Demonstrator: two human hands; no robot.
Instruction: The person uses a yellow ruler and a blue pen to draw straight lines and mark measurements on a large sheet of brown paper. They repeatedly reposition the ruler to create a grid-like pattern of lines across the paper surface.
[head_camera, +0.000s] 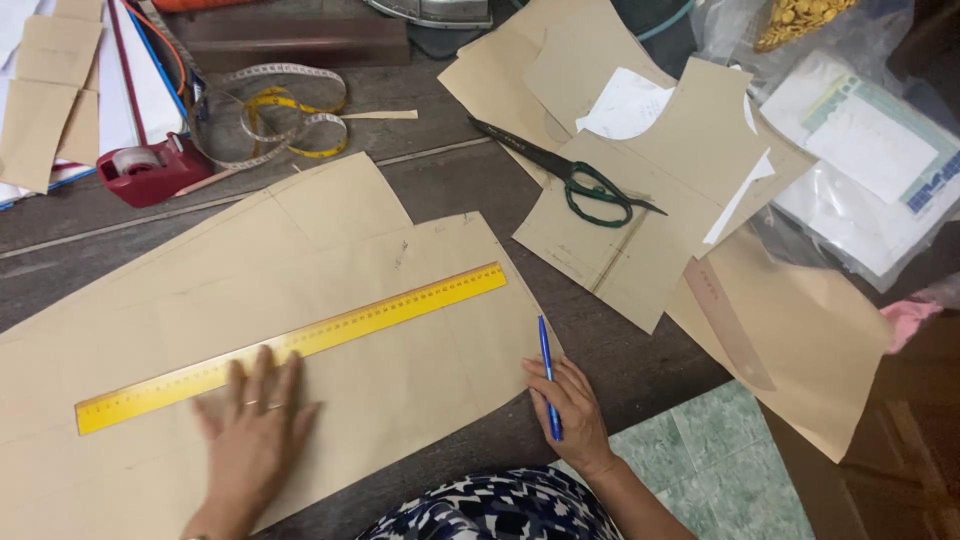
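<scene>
Your left hand (250, 425) lies flat, fingers spread, pinning the yellow ruler (290, 347) to brown pattern paper (380, 250); your right hand (570, 405), beside it, has its grip closed around a blue pen (548, 375).

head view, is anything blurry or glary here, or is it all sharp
Head view: soft, even light with faint shadows; the left hand on the yellow ruler looks slightly motion-blurred; glare on the plastic bags top right; right hand and blue pen fairly sharp.

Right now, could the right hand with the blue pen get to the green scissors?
Probably yes. The right hand holds the blue pen, and the green scissors lie in the open on brown paper pieces farther up the table; nothing stands between, though it looks like a stretch.
</scene>
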